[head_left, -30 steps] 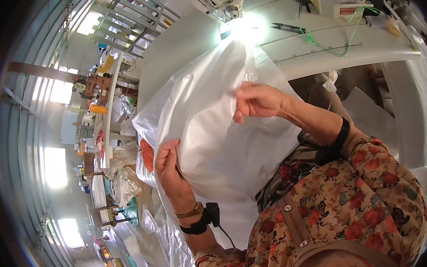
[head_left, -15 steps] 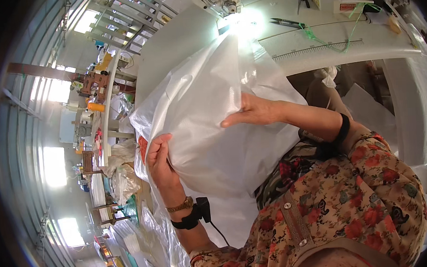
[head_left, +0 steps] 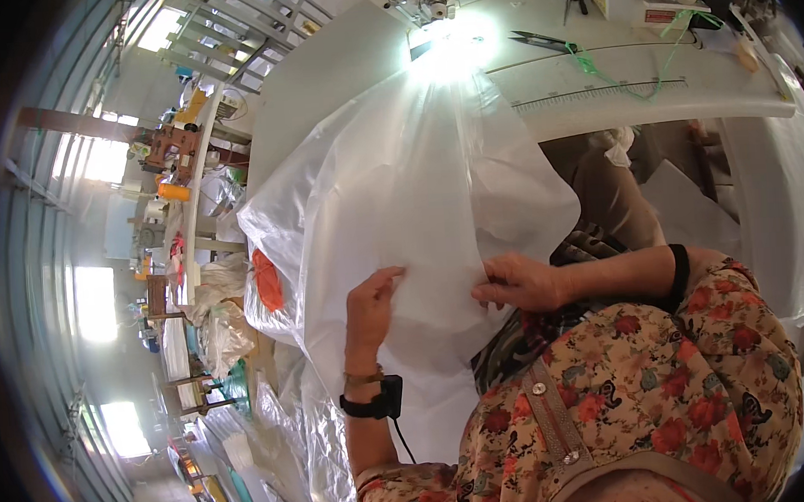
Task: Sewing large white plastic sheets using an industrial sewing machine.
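Note:
A large sheet of translucent white plastic [head_left: 416, 186] hangs from the lit head of a sewing machine [head_left: 433, 10] down over my lap. My left hand [head_left: 373, 303] pinches the sheet near its middle, thumb and fingertips together. To its right my right hand [head_left: 519, 282] grips a fold of the same sheet, fingers closed. The sheet's far end runs under the bright lamp, where glare hides the needle and the presser foot. An orange-red patch [head_left: 267, 280] shows at the sheet's left side.
Black thread snips [head_left: 541, 40] lie on the machine table [head_left: 595, 96], with tangled green thread [head_left: 627, 88] beside them. A printed ruler scale runs along the table near its front edge. Another bench with an orange thread cone [head_left: 174, 191] stands at the left. White sheeting [head_left: 785, 191] hangs at the right.
Both hands have come down the sheet toward my body. My left hand has also shifted right, my right hand slightly right. The sheet is drawn straighter, and more of the orange-red patch shows.

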`<state>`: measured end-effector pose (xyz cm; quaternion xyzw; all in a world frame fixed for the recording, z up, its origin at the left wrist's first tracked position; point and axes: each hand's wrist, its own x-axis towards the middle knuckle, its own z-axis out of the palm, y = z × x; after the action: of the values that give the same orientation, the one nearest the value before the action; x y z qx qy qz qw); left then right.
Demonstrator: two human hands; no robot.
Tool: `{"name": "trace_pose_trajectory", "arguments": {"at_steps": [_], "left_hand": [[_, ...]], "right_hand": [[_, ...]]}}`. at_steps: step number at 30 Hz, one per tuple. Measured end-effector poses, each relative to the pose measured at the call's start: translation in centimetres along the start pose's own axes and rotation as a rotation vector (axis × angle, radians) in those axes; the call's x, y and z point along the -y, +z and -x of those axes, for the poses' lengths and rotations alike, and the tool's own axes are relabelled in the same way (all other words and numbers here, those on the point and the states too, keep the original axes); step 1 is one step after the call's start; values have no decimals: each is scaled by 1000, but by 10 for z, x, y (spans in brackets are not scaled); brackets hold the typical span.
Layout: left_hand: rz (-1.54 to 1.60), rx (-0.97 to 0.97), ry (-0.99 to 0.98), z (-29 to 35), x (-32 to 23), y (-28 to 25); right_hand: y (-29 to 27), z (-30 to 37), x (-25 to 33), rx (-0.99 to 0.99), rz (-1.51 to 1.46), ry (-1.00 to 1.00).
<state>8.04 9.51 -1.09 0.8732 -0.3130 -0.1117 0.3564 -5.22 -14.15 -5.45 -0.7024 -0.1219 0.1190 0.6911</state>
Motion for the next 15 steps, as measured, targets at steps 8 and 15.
{"name": "trace_pose_trajectory", "arguments": {"at_steps": [8,15], "left_hand": [[29,45,209,-28,-94,15],[422,-69,35,-36,-59,20]], "right_hand": [[25,-1,24,-238,608,-471],[-36,-13,30,-494,507,67]]}}
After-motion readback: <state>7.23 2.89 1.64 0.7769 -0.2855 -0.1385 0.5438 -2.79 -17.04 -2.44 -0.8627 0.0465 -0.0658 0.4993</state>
